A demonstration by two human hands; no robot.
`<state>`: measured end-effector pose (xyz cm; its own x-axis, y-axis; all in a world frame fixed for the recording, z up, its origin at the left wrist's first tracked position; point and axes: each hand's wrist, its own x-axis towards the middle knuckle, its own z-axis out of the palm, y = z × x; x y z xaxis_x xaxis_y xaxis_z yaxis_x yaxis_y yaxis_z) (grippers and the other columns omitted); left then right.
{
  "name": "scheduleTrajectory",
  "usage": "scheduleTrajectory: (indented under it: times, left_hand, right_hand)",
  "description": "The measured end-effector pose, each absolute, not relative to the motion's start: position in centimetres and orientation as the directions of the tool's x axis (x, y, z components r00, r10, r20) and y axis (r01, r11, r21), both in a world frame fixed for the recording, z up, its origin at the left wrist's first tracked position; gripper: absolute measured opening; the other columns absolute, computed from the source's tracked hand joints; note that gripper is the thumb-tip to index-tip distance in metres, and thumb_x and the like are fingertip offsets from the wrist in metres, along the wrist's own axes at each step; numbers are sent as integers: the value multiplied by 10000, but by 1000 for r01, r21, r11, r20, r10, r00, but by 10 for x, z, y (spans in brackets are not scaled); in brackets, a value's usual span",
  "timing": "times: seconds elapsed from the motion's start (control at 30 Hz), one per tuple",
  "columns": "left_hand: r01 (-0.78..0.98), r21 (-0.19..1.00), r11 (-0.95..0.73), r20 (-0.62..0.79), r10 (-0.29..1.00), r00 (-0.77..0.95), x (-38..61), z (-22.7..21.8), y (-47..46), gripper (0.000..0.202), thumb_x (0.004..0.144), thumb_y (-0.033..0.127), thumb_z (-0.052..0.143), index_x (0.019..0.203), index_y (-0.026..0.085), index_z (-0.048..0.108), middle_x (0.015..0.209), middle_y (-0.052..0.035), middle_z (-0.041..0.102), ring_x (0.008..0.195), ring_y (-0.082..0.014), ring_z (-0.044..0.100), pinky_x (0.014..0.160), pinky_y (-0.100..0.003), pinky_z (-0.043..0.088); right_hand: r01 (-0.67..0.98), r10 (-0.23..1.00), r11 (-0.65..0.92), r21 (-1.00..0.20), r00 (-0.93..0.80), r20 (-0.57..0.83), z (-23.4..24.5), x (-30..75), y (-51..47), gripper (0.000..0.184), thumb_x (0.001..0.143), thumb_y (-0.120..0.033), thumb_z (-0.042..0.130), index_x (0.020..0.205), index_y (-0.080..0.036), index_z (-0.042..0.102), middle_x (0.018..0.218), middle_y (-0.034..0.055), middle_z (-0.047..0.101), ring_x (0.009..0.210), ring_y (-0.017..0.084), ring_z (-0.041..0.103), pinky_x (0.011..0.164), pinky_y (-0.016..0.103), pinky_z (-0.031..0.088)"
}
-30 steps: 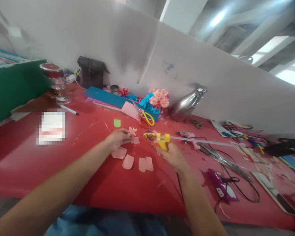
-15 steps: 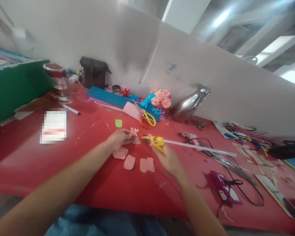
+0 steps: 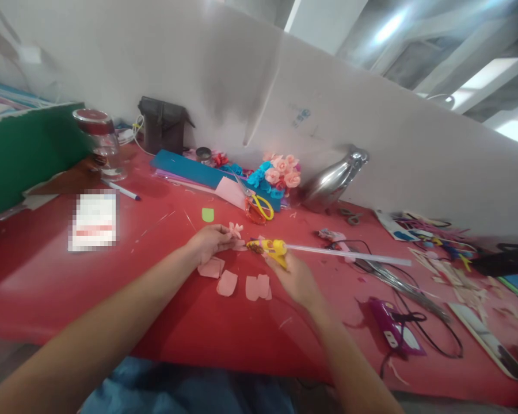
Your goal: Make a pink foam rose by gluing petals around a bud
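Observation:
Between the fingertips of my left hand [image 3: 208,241] is a small pink paper flower [image 3: 235,230]. My right hand [image 3: 297,280] is wrapped round the handle of a yellow glue gun [image 3: 274,248], its nozzle turned left toward the flower and very close to it. Whether the nozzle touches the paper I cannot tell. Out of the gun's back runs a long clear glue stick [image 3: 349,254]. Cut pink paper petals [image 3: 227,283] lie on the red table [image 3: 168,322] just below my hands, some of them overlapping.
Behind my hands lie yellow-and-orange scissors [image 3: 262,208], a bunch of paper roses [image 3: 284,172] and blue sheets [image 3: 181,169]. A metal flask [image 3: 336,181] leans by the wall. At right are a purple power strip [image 3: 395,328], wires [image 3: 408,292] and a phone [image 3: 487,340]. A jar [image 3: 106,149] stands left.
The glue gun's nozzle has shifted very slightly left, and the glue stick's far end sits a little higher. My left hand and the flower have barely moved.

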<state>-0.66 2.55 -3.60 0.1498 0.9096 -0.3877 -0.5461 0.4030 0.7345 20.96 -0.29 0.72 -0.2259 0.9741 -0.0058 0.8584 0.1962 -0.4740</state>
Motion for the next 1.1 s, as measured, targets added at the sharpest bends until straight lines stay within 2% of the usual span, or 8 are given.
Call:
scheduleTrajectory:
  times: [0.37, 0.5, 0.73, 0.87, 0.97, 1.03, 1.1]
  left_hand:
    - [-523, 753, 399, -396, 910, 125, -7, -35, 25, 124, 730, 31, 614, 630, 98, 583, 749, -83, 673, 736, -148, 669, 855, -330, 505]
    - [-535, 743, 403, -382, 911, 155, -7, -39, 27, 108, 736, 44, 614, 647, 96, 584, 751, -84, 673, 746, -161, 676, 873, -331, 498]
    - [-520, 747, 414, -400, 905, 146, -8, -42, 29, 108, 744, 39, 604, 658, 103, 585, 739, -70, 674, 758, -143, 667, 897, -335, 489]
    - [-539, 737, 408, -380, 910, 169, -8, -43, 29, 114, 700, 35, 650, 647, 101, 575, 758, -85, 678, 766, -157, 670, 911, -367, 482]
    - [-544, 736, 403, -374, 912, 171, -8, -43, 28, 121, 692, 32, 656, 646, 106, 571, 766, -96, 682, 786, -168, 672, 912, -367, 481]
    - [-538, 739, 406, -388, 909, 153, -9, -43, 28, 122, 696, 31, 649, 651, 111, 570, 777, -100, 683, 791, -169, 671, 898, -363, 488]
    - [-543, 737, 402, -385, 910, 150, -9, -42, 27, 113, 695, 39, 655, 660, 112, 575, 791, -106, 684, 790, -170, 670, 881, -360, 495]
  right_hand:
    - [909, 972, 218, -355, -235, -6, 17, 213, -4, 330, 835, -474, 451, 961, -218, 617, 763, 52, 690, 696, 229, 635, 560, 257, 386]
    - [902, 973, 219, -371, -231, 12, 18, 210, 0, 345, 839, -475, 451, 1011, -217, 603, 829, 62, 698, 753, 245, 648, 578, 261, 403]
    - [861, 976, 199, -468, -217, 17, 8, 204, 5, 375, 833, -468, 473, 1113, -236, 565, 956, 79, 698, 890, 264, 641, 697, 302, 445]
    - [815, 990, 123, -566, -141, 13, 7, 213, 13, 400, 801, -505, 500, 1072, -219, 571, 902, 65, 697, 812, 232, 645, 657, 289, 450]
    - [757, 996, -23, -653, -42, -83, 6, 228, 26, 424, 779, -540, 496, 977, -176, 588, 764, 51, 682, 647, 190, 622, 551, 263, 431]
    - [764, 990, -115, -635, 33, -139, 3, 241, 35, 429, 777, -555, 475, 889, -158, 595, 632, 36, 638, 570, 181, 593, 521, 264, 415]
    - [816, 988, -146, -559, 89, -127, -1, 254, 42, 405, 789, -539, 455, 839, -163, 597, 626, 41, 626, 609, 196, 601, 564, 283, 423]
